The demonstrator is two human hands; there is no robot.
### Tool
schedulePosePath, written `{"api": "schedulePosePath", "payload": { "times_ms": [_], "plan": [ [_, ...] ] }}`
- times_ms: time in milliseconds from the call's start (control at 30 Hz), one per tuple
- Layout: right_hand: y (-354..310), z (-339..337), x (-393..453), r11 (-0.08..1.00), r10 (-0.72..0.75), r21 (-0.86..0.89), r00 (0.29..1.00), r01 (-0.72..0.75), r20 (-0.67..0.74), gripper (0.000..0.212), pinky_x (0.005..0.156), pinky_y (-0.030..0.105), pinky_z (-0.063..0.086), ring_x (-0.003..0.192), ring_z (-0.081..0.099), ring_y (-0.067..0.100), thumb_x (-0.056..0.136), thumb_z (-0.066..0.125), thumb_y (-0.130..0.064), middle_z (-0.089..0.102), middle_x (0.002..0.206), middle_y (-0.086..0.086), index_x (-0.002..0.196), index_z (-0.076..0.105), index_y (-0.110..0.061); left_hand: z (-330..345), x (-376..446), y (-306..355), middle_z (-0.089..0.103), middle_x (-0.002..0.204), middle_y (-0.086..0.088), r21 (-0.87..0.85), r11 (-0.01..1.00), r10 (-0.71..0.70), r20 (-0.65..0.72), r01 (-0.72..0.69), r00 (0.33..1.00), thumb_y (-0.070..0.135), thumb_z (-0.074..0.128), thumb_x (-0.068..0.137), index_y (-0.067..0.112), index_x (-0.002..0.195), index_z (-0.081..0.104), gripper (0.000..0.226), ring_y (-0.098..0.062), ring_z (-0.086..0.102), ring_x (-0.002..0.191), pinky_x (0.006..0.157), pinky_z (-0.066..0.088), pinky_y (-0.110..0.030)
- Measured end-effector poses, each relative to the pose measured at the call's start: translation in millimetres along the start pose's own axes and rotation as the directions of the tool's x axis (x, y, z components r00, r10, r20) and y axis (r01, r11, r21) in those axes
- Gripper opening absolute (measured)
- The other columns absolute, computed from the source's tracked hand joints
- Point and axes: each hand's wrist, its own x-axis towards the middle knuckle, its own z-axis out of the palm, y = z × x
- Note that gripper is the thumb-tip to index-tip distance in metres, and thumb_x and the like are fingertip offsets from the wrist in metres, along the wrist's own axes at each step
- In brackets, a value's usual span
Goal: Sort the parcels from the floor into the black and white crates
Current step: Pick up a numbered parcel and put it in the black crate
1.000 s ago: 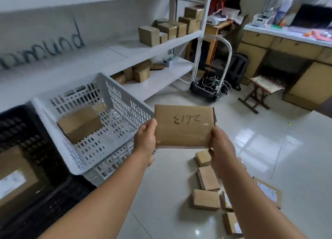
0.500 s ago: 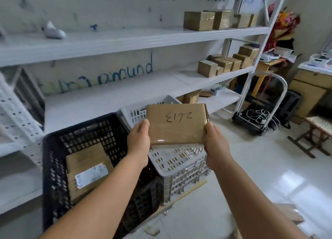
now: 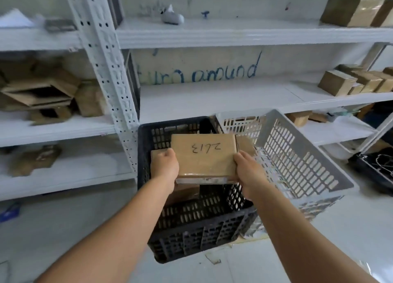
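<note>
I hold a flat brown cardboard parcel (image 3: 204, 155) with "ZL13" handwritten on its top, seen upside down. My left hand (image 3: 165, 166) grips its left edge and my right hand (image 3: 247, 169) grips its right edge. The parcel hangs level over the open top of the black crate (image 3: 191, 234), which stands on the floor in front of me. Another brown parcel lies inside the black crate, mostly hidden under the held one. The white crate (image 3: 297, 161) stands tilted right beside the black crate, on its right.
White metal shelving (image 3: 102, 55) fills the wall behind the crates. Brown boxes (image 3: 357, 82) sit on its right shelves, and opened cartons (image 3: 42, 93) crowd the left bay. A black trolley base with cables (image 3: 376, 166) stands at the far right on the pale floor.
My view has swung left, from the floor parcels to the crates. The parcel, held in both hands throughout, has gone from in front of the white crate to over the black crate.
</note>
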Motion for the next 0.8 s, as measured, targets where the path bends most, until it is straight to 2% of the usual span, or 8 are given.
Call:
{"api": "schedulePosePath", "payload": {
  "times_ms": [67,167,267,367,467,533,700,800],
  "plan": [
    [10,11,15,0.998,0.056,-0.046,0.997,-0.053,0.062,0.025,0.081,0.043,0.051,0.102,0.060,0.030,0.094,0.039,-0.024,0.063,0.113,0.009,0.106,0.061,-0.019,-4,10,-14,0.054,0.079,-0.006,0.079,0.996,-0.040,-0.031,0.042,0.999,0.032,0.033,0.101,0.009,0.091,0.059,0.036,-0.016,0.047,0.064,0.053,0.036,-0.027],
    [26,22,38,0.982,0.174,-0.098,0.978,-0.163,0.117,0.030,0.075,0.041,0.054,0.101,0.061,0.030,0.096,0.040,-0.019,0.060,0.120,0.010,0.124,0.054,-0.020,-4,24,-36,0.064,0.104,-0.016,0.188,0.975,-0.107,-0.062,0.117,0.992,0.028,0.032,0.101,0.003,0.108,0.062,0.040,-0.025,0.058,0.083,0.068,0.045,-0.034],
    [42,29,61,0.951,0.267,-0.202,0.951,-0.233,0.158,0.022,0.087,0.046,0.055,0.097,0.063,0.032,0.095,0.041,-0.011,0.065,0.109,0.014,0.107,0.060,-0.009,2,37,-59,0.064,0.114,-0.017,0.324,0.928,-0.170,-0.065,0.182,0.983,0.023,0.033,0.101,0.002,0.115,0.062,0.039,-0.032,0.062,0.100,0.079,0.050,-0.036],
    [56,34,82,0.903,0.372,-0.293,0.912,-0.313,0.172,0.015,0.087,0.048,0.055,0.098,0.063,0.036,0.092,0.047,-0.005,0.066,0.100,0.017,0.091,0.062,-0.003,14,47,-80,0.061,0.121,-0.012,0.473,0.851,-0.228,-0.060,0.229,0.972,0.019,0.035,0.101,0.005,0.125,0.057,0.035,-0.029,0.060,0.107,0.077,0.046,-0.030],
    [72,39,101,0.862,0.437,-0.362,0.881,-0.354,0.179,0.013,0.087,0.049,0.054,0.101,0.061,0.035,0.091,0.053,-0.005,0.062,0.105,0.016,0.103,0.057,-0.001,29,56,-95,0.056,0.131,-0.011,0.536,0.796,-0.292,-0.065,0.281,0.954,0.012,0.038,0.098,0.007,0.135,0.046,0.038,-0.027,0.057,0.114,0.082,0.046,-0.029],
    [85,42,114,0.828,0.488,-0.413,0.851,-0.380,0.194,0.020,0.087,0.052,0.054,0.101,0.060,0.036,0.092,0.050,-0.006,0.062,0.109,0.016,0.110,0.056,-0.003,38,61,-102,0.054,0.133,-0.012,0.567,0.757,-0.355,-0.059,0.324,0.933,0.010,0.040,0.097,0.005,0.138,0.040,0.042,-0.027,0.057,0.116,0.086,0.047,-0.030],
    [115,53,139,0.748,0.603,-0.492,0.765,-0.445,0.224,0.021,0.085,0.050,0.055,0.102,0.062,0.034,0.094,0.048,-0.008,0.064,0.110,0.017,0.112,0.059,-0.005,54,72,-120,0.055,0.131,-0.014,0.622,0.670,-0.468,-0.069,0.405,0.881,0.010,0.044,0.095,0.002,0.130,0.050,0.037,-0.027,0.057,0.116,0.087,0.048,-0.029],
    [131,64,148,0.720,0.645,-0.519,0.720,-0.460,0.257,0.018,0.083,0.048,0.056,0.097,0.065,0.032,0.096,0.050,-0.011,0.066,0.104,0.016,0.108,0.061,-0.004,59,78,-128,0.043,0.139,-0.017,0.667,0.594,-0.521,-0.108,0.450,0.847,0.016,0.045,0.096,0.002,0.132,0.049,0.039,-0.028,0.050,0.122,0.090,0.046,-0.030]
  ]
}}
